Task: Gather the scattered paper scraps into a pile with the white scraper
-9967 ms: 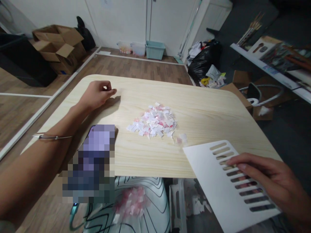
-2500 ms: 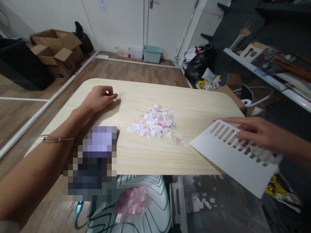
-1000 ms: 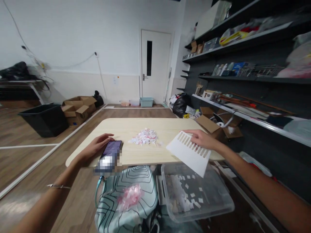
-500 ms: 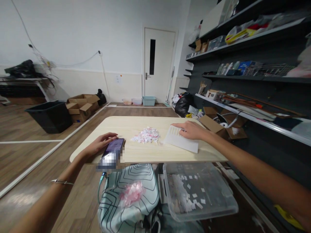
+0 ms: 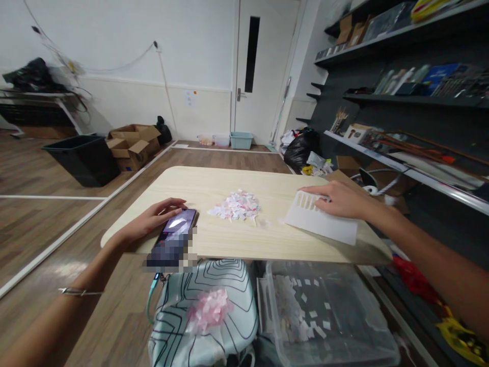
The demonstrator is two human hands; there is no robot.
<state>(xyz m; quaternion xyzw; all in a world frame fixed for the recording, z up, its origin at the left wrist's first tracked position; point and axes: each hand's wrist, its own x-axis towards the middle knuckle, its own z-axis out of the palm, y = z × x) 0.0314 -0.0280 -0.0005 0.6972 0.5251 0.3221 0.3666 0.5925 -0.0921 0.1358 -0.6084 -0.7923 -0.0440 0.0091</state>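
My left hand lies on the left of the table, its fingers stretched over the upper edge of a phone with a lit screen. A teal cable runs from the phone's lower end. My right hand grips a white card with a row of slots along its far edge, the index finger extended along that edge. The card lies on or just above the tabletop; I cannot tell which. Between my hands is a loose heap of small white and pink paper pieces.
Below the pale wooden table are a patterned cloth bag bearing pink pieces and a clear plastic bin with white scraps. A black bin and cardboard boxes stand left; shelves line the right.
My right hand and the slotted card have moved right, farther from the paper heap. My left hand stays at the phone. The view has tilted down slightly.
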